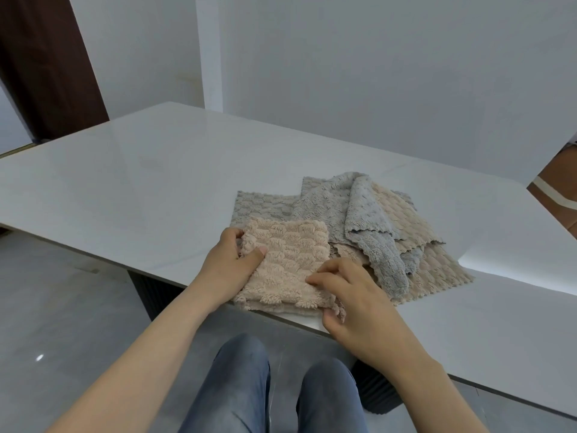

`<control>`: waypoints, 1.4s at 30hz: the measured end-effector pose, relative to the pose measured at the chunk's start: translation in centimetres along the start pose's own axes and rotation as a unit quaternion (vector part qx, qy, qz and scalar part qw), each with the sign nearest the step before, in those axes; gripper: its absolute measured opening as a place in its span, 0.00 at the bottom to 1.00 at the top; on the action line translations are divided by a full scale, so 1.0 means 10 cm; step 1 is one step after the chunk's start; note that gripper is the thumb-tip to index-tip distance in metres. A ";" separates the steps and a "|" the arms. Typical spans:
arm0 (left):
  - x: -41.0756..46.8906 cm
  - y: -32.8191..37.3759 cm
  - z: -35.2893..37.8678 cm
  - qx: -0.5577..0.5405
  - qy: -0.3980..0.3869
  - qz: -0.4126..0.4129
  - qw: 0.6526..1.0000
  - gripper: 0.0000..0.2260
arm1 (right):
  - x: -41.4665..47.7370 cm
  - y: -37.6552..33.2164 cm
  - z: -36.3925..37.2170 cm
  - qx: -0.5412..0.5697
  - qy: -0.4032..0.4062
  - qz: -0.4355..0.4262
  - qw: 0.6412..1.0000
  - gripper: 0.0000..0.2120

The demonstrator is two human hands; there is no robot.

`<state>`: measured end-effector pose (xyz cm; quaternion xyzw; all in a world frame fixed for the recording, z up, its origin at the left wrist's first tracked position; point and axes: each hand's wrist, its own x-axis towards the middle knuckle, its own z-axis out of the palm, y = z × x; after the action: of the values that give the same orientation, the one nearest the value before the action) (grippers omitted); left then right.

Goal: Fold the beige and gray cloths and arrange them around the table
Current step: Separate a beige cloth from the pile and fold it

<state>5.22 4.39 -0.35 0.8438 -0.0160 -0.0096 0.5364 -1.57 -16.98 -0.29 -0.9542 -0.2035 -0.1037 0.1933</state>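
At the near edge of the desk [140,182], a folded beige cloth [287,264] is held by both hands. Its left edge is gripped by the left hand [231,260], with the thumb pressed on top and the fingers [232,235] curled round the edge. Its near right corner is pinched by the right hand [356,301], whose bent fingers rest on the top layer. Just behind and to the right, loose gray cloths [359,220] and beige cloths [437,270] are heaped together, touching the folded piece.
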 end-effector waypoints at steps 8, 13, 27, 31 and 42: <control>-0.15 -0.03 -0.05 0.026 0.011 0.074 0.997 0.25 | 0.07 0.00 -0.14 0.099 0.025 0.058 0.993 0.20; -0.23 -0.08 -0.11 0.118 -0.025 0.147 0.982 0.13 | 0.16 -0.08 -0.12 0.003 -0.066 0.027 0.997 0.29; -0.11 -0.06 -0.32 0.191 -0.202 0.121 0.953 0.41 | 0.42 -0.08 -0.23 -0.044 -0.157 0.043 0.986 0.36; -0.06 -0.04 -0.38 0.210 -0.220 0.122 0.945 0.43 | 0.51 -0.13 -0.29 -0.071 -0.177 0.041 0.981 0.32; 0.29 -0.03 -1.10 0.217 -0.165 0.114 0.955 0.41 | 1.22 -0.61 -0.23 -0.096 -0.163 0.014 0.982 0.28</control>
<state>8.53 14.39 4.09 0.9190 -0.2023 -0.0837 0.3278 6.53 -8.53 7.13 -0.9751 -0.2083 0.0370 0.0663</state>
